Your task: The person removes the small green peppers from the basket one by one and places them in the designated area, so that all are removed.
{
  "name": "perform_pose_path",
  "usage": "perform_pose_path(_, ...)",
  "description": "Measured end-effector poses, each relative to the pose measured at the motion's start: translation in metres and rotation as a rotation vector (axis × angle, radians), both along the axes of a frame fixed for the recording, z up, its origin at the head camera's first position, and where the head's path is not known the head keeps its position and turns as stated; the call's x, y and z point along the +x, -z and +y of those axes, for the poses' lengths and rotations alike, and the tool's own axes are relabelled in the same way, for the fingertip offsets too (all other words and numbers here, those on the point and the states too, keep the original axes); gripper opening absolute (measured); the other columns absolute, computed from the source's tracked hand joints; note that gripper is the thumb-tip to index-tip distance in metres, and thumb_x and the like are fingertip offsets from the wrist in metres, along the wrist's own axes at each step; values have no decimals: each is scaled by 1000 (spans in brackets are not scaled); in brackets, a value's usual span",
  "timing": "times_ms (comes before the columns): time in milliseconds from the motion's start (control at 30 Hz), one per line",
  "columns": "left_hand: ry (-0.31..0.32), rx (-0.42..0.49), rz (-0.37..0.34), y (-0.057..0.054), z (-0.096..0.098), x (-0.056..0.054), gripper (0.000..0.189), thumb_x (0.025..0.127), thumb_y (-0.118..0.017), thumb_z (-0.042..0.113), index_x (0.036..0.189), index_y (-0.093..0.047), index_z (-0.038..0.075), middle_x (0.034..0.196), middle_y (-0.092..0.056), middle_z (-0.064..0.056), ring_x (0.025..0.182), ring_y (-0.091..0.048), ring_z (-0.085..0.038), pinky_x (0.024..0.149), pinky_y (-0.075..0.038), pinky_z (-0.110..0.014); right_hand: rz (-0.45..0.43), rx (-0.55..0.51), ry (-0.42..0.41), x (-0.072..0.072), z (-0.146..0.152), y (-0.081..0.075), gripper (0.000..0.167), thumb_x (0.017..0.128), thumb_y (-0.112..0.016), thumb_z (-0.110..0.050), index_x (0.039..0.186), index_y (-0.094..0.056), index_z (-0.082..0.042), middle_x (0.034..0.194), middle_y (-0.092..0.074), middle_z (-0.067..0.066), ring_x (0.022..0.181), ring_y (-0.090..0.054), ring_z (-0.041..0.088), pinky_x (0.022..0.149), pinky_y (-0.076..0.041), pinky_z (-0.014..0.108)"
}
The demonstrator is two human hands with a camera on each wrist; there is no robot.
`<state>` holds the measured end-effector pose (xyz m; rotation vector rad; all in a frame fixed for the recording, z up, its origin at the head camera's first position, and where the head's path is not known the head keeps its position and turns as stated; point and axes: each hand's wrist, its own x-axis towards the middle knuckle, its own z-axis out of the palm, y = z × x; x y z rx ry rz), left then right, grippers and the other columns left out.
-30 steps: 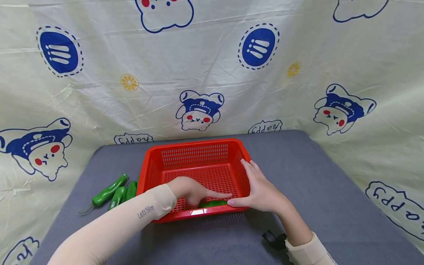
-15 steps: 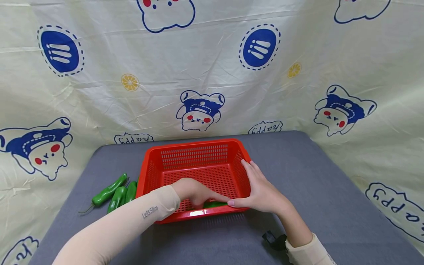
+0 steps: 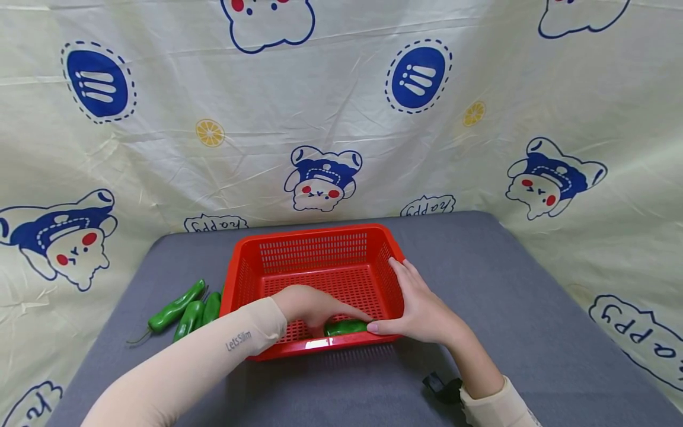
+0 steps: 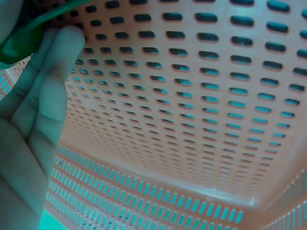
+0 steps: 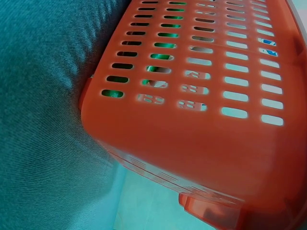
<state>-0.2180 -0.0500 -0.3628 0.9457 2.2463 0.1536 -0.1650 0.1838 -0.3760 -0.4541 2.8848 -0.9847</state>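
In the head view a red plastic basket (image 3: 315,231) with slotted walls stands on the table. My left hand (image 3: 312,305) reaches into it over the front rim, holding a green pepper (image 3: 345,327) lengthwise along the front wall. Its index finger stretches over the pepper toward the right. From the left wrist, the fingers (image 4: 41,100) press against the pepper (image 4: 21,45), whose thin stem points across the slotted basket floor. My right hand (image 3: 427,308) rests spread on the basket's front right corner, thumb on the front rim and fingers on the right rim; its own wrist view does not show it.
Several green peppers (image 3: 176,308) lie on the grey tablecloth (image 3: 459,255) left of the basket, partly hidden by the left sleeve. A black strap (image 3: 443,388) is by the right wrist. A printed white curtain (image 3: 341,118) hangs behind the table.
My left hand shifted right along the front wall, then slightly back left. More of the pepper under its fingers shows now. The right hand and basket have stayed in place.
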Motion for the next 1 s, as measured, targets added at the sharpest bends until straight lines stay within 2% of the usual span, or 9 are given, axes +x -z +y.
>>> perform_pose_path(100,-8,21,-17,1,-4,-3,100,74,-84,8,142,-35,62,120,-51,11,109,-50,-12,79,-56,-24,-6,0,0,0,0,0,128,64,-83,-62,159,-11,-16,166,-9,13,149,-16,38,93,-51,61)
perform_pose_path(200,-11,15,1,2,-7,-7,99,74,-85,12,144,-34,60,121,-53,10,107,-51,-12,83,-55,-26,-9,-4,-2,0,0,-1,128,64,-83,-61,159,-12,-16,165,-9,13,149,-15,38,92,-51,61)
perform_pose_path(500,-47,11,54,4,-17,-21,98,75,-86,22,148,-30,55,134,-50,8,119,-47,-15,102,-49,-42,-2,9,-5,1,-1,-2,126,65,-82,-63,159,-12,-16,166,-9,13,150,-13,38,97,-46,65)
perform_pose_path(733,-85,51,2,7,-19,-30,96,74,-87,26,148,-32,52,136,-48,9,125,-42,-17,106,-45,-47,8,18,-5,0,-1,-2,126,65,-81,-64,159,-12,-16,166,-10,13,152,-11,37,101,-42,68)
perform_pose_path(1000,-102,102,-62,11,-21,-36,94,76,-84,32,151,-29,48,136,-47,8,123,-44,-16,108,-43,-45,6,15,-6,0,-1,-3,126,65,-81,-64,159,-13,-15,166,-10,13,151,-12,37,100,-43,68)
